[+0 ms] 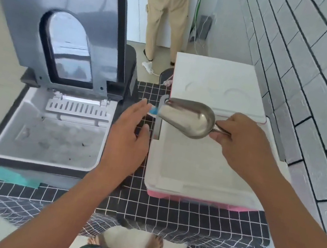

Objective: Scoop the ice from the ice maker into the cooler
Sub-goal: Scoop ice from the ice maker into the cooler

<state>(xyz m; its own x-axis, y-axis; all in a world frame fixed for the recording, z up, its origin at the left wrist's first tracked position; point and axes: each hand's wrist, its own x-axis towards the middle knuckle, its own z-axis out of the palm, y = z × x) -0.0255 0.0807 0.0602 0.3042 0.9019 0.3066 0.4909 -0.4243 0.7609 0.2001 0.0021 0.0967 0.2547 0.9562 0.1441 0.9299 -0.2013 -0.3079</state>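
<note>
The grey ice maker (pixel 49 130) stands at the left with its windowed lid (pixel 64 27) raised; ice fills its white bin. The white cooler (pixel 205 167) with a pink base sits at the right, its lid lying flat on top. My right hand (pixel 241 143) grips the handle of a steel scoop (pixel 189 117), held above the cooler's left part, mouth pointing left; the scoop looks empty. My left hand (pixel 130 137) hovers with straight fingers between the two machines, holding nothing.
A black checked cloth (pixel 165 213) covers the table under both. A teal cloth (pixel 9 176) lies by the ice maker's front corner. A tiled wall (pixel 316 84) runs along the right. Another person (pixel 167 16) stands behind the table.
</note>
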